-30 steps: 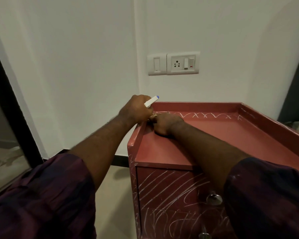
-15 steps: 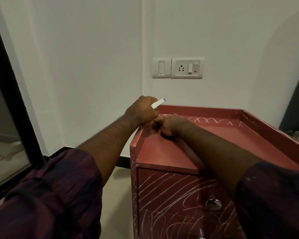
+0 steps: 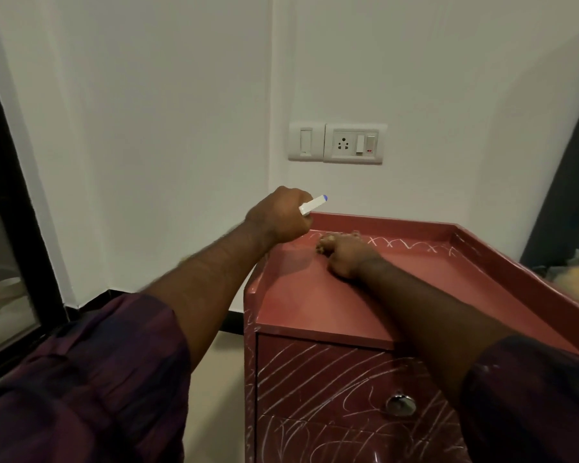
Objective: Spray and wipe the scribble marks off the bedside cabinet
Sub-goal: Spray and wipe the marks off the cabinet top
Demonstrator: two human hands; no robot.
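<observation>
Beneath the wall socket (image 3: 343, 144), left hand (image 3: 281, 213) grips a sprayer (image 3: 312, 205), right hand (image 3: 348, 257) bunches cloth (image 3: 324, 244) on the cabinet (image 3: 308, 305).

One head-worn camera looks forward and down, close over the cabinet (image 3: 315, 295).

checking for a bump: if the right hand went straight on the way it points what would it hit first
Most likely the right hand meets the cabinet's raised back rim near its left corner; the left hand is close by, depth unclear.
</observation>
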